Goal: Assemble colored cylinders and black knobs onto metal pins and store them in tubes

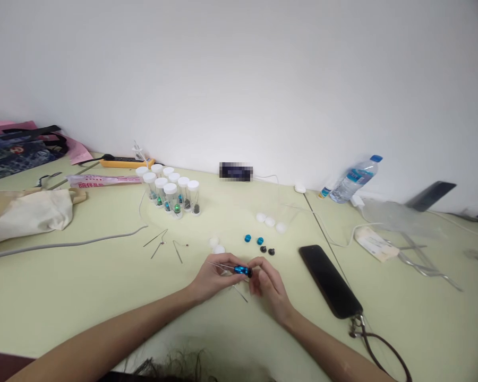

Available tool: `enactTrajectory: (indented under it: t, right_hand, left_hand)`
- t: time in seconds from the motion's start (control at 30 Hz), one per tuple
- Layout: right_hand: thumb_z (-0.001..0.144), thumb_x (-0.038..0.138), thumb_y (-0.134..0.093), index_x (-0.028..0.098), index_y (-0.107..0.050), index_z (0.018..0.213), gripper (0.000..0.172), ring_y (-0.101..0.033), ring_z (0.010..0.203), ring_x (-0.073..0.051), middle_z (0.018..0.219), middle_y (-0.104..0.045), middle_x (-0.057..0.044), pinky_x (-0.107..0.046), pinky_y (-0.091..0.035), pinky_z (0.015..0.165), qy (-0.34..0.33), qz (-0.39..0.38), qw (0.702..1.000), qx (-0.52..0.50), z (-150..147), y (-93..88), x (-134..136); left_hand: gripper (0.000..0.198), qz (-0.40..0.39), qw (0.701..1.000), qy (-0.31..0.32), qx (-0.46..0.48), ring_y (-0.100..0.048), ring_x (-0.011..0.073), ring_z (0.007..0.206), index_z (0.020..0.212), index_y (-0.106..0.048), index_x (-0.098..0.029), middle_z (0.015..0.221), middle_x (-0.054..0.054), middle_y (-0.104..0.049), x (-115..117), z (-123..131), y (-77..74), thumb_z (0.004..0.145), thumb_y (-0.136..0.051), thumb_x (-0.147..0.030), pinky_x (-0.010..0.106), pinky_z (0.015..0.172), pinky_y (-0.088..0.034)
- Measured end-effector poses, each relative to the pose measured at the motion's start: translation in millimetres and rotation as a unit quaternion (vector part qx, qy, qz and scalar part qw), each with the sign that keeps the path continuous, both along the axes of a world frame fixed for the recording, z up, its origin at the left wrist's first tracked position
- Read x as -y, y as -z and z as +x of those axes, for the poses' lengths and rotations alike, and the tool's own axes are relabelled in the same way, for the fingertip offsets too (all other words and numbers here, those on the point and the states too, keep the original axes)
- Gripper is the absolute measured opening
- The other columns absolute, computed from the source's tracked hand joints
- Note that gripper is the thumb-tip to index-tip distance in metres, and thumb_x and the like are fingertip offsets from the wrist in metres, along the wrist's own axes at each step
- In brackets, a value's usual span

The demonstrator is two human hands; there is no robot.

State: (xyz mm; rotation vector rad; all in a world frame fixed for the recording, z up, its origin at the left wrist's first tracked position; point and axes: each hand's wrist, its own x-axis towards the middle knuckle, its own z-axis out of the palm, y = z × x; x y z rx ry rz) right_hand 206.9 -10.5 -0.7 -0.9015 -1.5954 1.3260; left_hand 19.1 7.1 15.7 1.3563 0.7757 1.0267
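Between the fingertips of my left hand (pixel 213 276) is a small shiny blue metal piece (pixel 241 270), with thin metal rods sticking out to the left and a black end on the right. My right hand (pixel 271 286) is curled close around that black end, its index finger and thumb at it. Another thin metal rod (pixel 241 294) shows just below the hands. Beyond the hands lie two blue knob-like parts (pixel 247 239) and two small black parts (pixel 263 249). White round caps (pixel 219 249) sit right behind my left hand.
Several clear white-capped tubes (pixel 170 197) with small parts inside stand back left. Bent metal rods (pixel 159 245) lie left of my hands, more white caps (pixel 270 221) behind. A phone (pixel 330 281) with a strap lies right; a water bottle (pixel 355 180) leans on the wall.
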Motion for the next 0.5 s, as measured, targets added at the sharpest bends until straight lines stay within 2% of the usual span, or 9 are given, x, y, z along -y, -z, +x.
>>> enactTrajectory:
  t: [0.07, 0.13, 0.23, 0.3, 0.33, 0.43, 0.5]
  right_hand:
    - [0.095, 0.055, -0.031, 0.017, -0.056, 0.079, 0.049, -0.042, 0.051, -0.012, 0.056, -0.048, 0.001, -0.025, -0.031, 0.051, -0.017, 0.006, 1.000, 0.016, 1, 0.9, -1]
    - [0.095, 0.051, -0.036, 0.017, -0.055, 0.070, 0.046, -0.040, 0.050, -0.011, 0.053, -0.045, 0.002, -0.025, -0.031, 0.051, -0.032, 0.004, 0.999, 0.031, 2, 0.8, -1]
    - [0.090, 0.046, -0.052, 0.020, -0.052, 0.091, 0.027, -0.039, 0.050, -0.010, 0.057, -0.044, 0.005, -0.023, -0.030, 0.050, -0.035, -0.016, 0.999, 0.021, 3, -0.9, 0]
    - [0.088, 0.053, -0.050, 0.022, -0.047, 0.104, 0.035, -0.039, 0.051, -0.010, 0.062, -0.045, 0.005, -0.023, -0.028, 0.049, -0.022, -0.017, 1.000, 0.003, 3, -1.9, 0]
    - [0.089, 0.059, -0.044, 0.022, -0.047, 0.104, 0.040, -0.038, 0.050, -0.011, 0.062, -0.044, 0.005, -0.023, -0.027, 0.048, -0.017, -0.013, 1.000, 0.000, 3, -2.4, 0]
    - [0.091, 0.064, -0.026, 0.017, -0.055, 0.079, 0.056, -0.037, 0.048, -0.011, 0.054, -0.042, 0.003, -0.025, -0.025, 0.048, -0.028, -0.003, 0.999, 0.026, 5, -5.6, -4]
    - [0.093, 0.058, -0.033, 0.017, -0.052, 0.063, 0.055, -0.039, 0.048, -0.011, 0.050, -0.043, 0.003, -0.025, -0.027, 0.049, -0.046, -0.007, 0.998, 0.048, 7, -9.8, -8]
  left_hand:
    - [0.020, 0.022, 1.000, 0.005, -0.006, -0.068, 0.0184, 0.079, 0.089, -0.071, -0.013, 0.084, 0.008, -0.074, 2, -1, 1.7, 0.072, -0.074, -0.023, 0.027, 0.073, -0.053]
    - [0.020, 0.045, 0.999, 0.003, -0.009, -0.069, 0.0181, 0.078, 0.089, -0.072, -0.014, 0.084, 0.007, -0.074, 4, -1, 2.6, 0.072, -0.075, -0.022, 0.027, 0.074, -0.053]
    - [0.019, 0.053, 0.998, -0.016, -0.004, -0.069, 0.0186, 0.079, 0.088, -0.072, -0.014, 0.085, 0.008, -0.075, 6, 1, 2.2, 0.072, -0.075, -0.022, 0.027, 0.075, -0.053]
    - [0.019, 0.047, 0.999, -0.028, 0.001, -0.069, 0.0190, 0.079, 0.088, -0.071, -0.014, 0.085, 0.008, -0.075, 7, 3, 1.5, 0.071, -0.075, -0.023, 0.028, 0.075, -0.054]
    - [0.019, 0.047, 0.998, -0.029, 0.001, -0.069, 0.0190, 0.078, 0.087, -0.071, -0.014, 0.084, 0.008, -0.075, 7, 4, 1.4, 0.071, -0.075, -0.023, 0.028, 0.074, -0.054]
    - [0.018, 0.063, 0.998, -0.019, -0.003, -0.069, 0.0183, 0.076, 0.087, -0.071, -0.014, 0.082, 0.007, -0.075, 9, 5, 2.1, 0.071, -0.075, -0.022, 0.027, 0.073, -0.054]
    - [0.018, 0.079, 0.997, -0.007, -0.010, -0.069, 0.0181, 0.077, 0.088, -0.071, -0.014, 0.083, 0.007, -0.075, 11, 5, 3.3, 0.073, -0.074, -0.022, 0.027, 0.074, -0.054]
